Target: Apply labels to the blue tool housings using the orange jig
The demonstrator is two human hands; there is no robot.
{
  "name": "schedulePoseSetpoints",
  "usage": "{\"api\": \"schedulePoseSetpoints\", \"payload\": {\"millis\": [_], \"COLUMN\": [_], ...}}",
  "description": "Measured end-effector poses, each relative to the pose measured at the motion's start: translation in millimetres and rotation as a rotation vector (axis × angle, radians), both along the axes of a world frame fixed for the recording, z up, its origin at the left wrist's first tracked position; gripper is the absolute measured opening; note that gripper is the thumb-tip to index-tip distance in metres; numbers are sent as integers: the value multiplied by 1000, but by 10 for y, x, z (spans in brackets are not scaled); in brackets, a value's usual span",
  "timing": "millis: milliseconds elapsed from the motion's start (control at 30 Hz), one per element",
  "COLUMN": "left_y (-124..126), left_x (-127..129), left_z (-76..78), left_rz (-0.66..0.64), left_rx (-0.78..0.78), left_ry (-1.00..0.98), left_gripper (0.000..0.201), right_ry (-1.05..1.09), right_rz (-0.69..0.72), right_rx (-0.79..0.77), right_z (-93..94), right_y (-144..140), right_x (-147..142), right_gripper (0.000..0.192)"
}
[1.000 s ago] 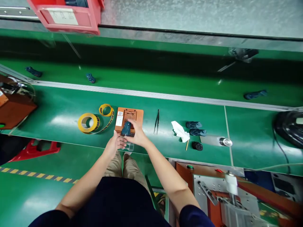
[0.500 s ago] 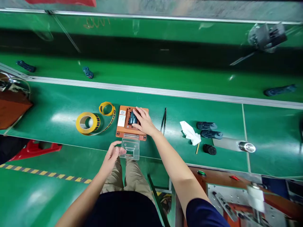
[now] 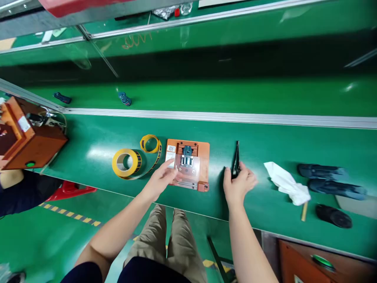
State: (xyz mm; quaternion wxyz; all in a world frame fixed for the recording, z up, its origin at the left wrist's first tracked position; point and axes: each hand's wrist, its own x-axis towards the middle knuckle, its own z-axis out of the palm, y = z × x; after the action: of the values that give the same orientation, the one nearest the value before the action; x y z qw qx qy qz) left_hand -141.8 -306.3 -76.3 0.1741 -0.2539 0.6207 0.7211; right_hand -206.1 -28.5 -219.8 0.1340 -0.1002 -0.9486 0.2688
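Observation:
An orange fixture (image 3: 204, 151) lies on the green bench, with a dark blue tool-shaped plastic part (image 3: 187, 150) seated in its recess. Its hinged clear cover (image 3: 191, 173) is folded over the lower part of the recess. At the cover's left edge is my left hand (image 3: 160, 179), fingers stretched out and seeming to touch the plastic. My right hand (image 3: 239, 184) is at a pair of black tweezers (image 3: 236, 155), thumb on one side and fingers on the other, still apart. The tweezers' lower end is partly hidden by this hand.
Left of the fixture stand a yellow tape roll (image 3: 123, 162) and a smaller yellow coil (image 3: 149, 144). To the right are a white cloth (image 3: 287, 182), dark blue parts (image 3: 322, 171) and a black cylinder (image 3: 333, 215). A metal rail (image 3: 206, 116) runs behind. Another person's arm shows far left.
My right hand has left the blue part and moved right to the tweezers. The clear cover has swung up from the front edge onto the fixture, my left hand following. The view has shifted.

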Motion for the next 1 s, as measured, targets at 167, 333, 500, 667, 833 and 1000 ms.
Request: {"api": "schedulePoseSetpoints", "payload": {"millis": [167, 333, 500, 667, 833, 1000], "left_y": [-964, -1786, -1686, -1336, -1171, -985], "left_x": [693, 941, 570, -144, -795, -1286], "left_z": [-109, -214, -232, -371, -477, -477], "left_rz": [-130, -598, -592, -497, -435, -466], "left_rx": [-1196, -1623, -1718, -1736, -1712, -1653], "left_ry": [354, 454, 598, 713, 673, 592], "left_gripper": [44, 31, 37, 27, 29, 34], "right_ry": [-48, -27, 38, 84, 97, 140], "right_rz": [-54, -65, -53, -28, -53, -78], "right_rx": [15, 20, 49, 1, -42, -87], "right_z": [-27, -27, -115, -154, -102, -6], "right_y": [-111, -90, -32, 24, 26, -9], "right_x": [78, 55, 103, 139, 160, 148], "right_gripper": [58, 52, 51, 38, 33, 32]}}
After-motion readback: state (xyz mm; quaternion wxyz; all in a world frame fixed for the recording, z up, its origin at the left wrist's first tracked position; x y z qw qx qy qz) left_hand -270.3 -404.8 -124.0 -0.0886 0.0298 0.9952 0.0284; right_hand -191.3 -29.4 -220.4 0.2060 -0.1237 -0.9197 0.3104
